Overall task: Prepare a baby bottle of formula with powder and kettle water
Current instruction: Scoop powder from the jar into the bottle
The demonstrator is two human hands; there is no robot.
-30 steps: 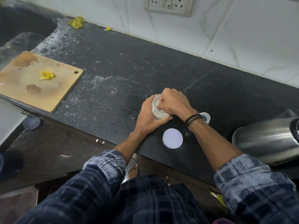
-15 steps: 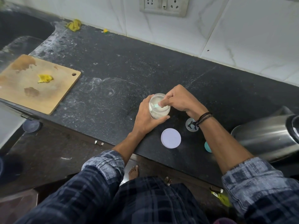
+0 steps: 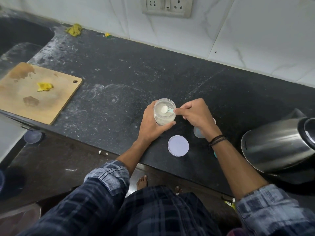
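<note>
The left hand [image 3: 151,123] wraps its grip round the powder jar [image 3: 164,116] on the worktop [image 3: 136,74]. The right hand [image 3: 194,113], at the jar's 3 o'clock, pinches a heaped scoop [image 3: 165,109] inside its mouth. Clipping the jar's edge on lifting would likely scatter powder toward the lid [image 3: 178,145] at 5 o'clock.

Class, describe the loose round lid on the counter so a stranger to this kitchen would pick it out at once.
On the black countertop, look left of the steel kettle, close to the front edge. The lid lies flat and alone there: an opaque pale disc, unlike the clear powder jar that the left hand grips.
</note>
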